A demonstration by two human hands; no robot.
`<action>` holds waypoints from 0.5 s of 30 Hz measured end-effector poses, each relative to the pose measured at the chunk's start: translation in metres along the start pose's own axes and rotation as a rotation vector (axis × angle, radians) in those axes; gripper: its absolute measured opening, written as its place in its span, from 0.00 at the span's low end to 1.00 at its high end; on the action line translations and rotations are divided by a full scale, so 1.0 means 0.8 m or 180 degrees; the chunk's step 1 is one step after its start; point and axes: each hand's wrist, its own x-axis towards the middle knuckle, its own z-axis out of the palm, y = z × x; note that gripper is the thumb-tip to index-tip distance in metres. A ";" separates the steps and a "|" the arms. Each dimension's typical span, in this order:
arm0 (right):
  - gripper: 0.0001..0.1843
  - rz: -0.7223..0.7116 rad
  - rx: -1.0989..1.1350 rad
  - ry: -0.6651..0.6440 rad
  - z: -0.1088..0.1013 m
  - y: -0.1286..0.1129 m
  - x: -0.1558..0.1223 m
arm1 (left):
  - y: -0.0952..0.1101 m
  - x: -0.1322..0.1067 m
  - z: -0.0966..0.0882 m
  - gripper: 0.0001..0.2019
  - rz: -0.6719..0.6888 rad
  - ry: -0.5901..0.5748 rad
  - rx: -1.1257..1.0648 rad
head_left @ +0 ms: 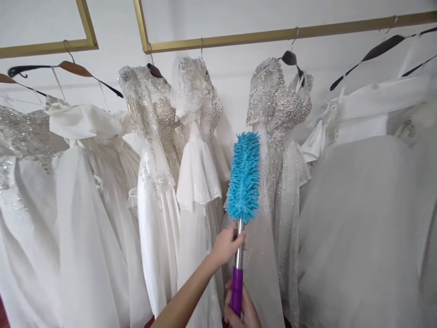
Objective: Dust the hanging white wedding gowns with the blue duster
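A duster (243,177) with a shaggy blue head stands nearly upright in front of me. Its metal rod (239,257) runs down into a purple handle (236,289). My left hand (227,243) is closed round the rod just under the blue head. Lower down, at the bottom edge of the view, my right hand (246,310) grips the purple handle, which hides part of its fingers. Behind the duster hangs a beaded, sparkling gown (278,109); whether the blue head touches it I cannot tell.
Several white gowns hang along the wall, among them an off-shoulder dress (88,120), a lace-sleeved dress (200,168) and a full-skirted dress (362,218). Their hangers (289,58) hook onto a gold rail (235,39). A second gold frame (51,48) is at upper left.
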 end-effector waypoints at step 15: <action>0.23 0.0034 0.0029 -0.0433 0.032 -0.068 0.106 | -0.046 0.090 -0.043 0.21 -0.0580 0.0235 -0.1758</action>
